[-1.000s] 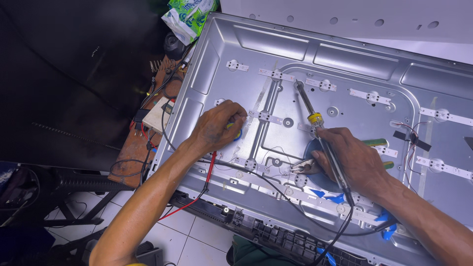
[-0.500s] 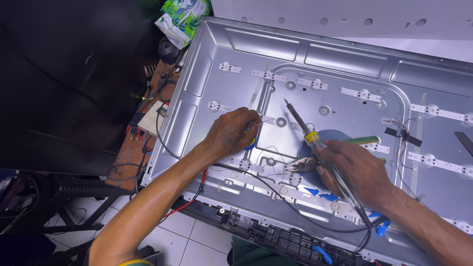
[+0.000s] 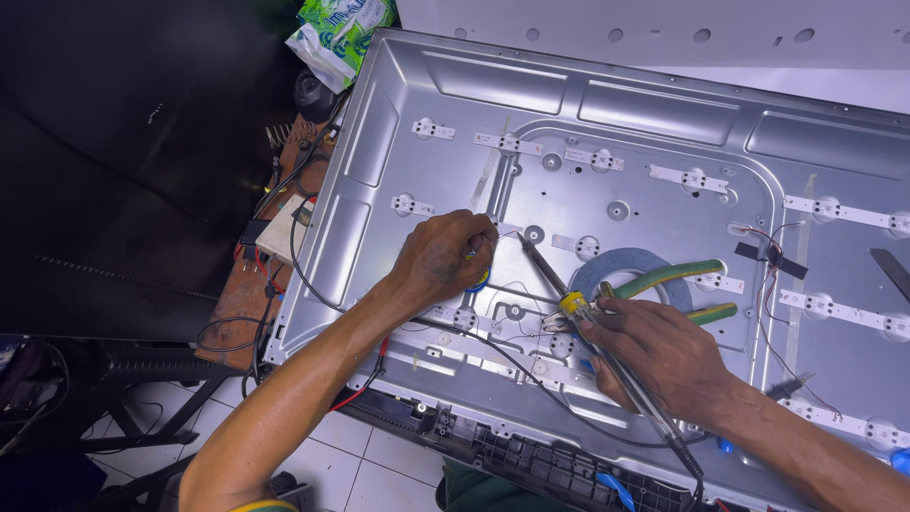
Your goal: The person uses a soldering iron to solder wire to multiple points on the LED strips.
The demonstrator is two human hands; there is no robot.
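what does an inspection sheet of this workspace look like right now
surface: grey metal back panel lying flat, white LED strips fixed across it
job's things: soldering iron with its tip by the left fingers; thin wires
clutter: green-handled pliers on a blue tape roll; green packet
grippers: left hand pinching something small on the panel; right hand gripping the iron
cables: black cable across the panel, red wire at its edge
surroundings: cluttered wooden bench, white tiled floor

The silver sheet-metal panel [image 3: 607, 142] is brightly, evenly lit from above; glare is soft, the left side is left dark.
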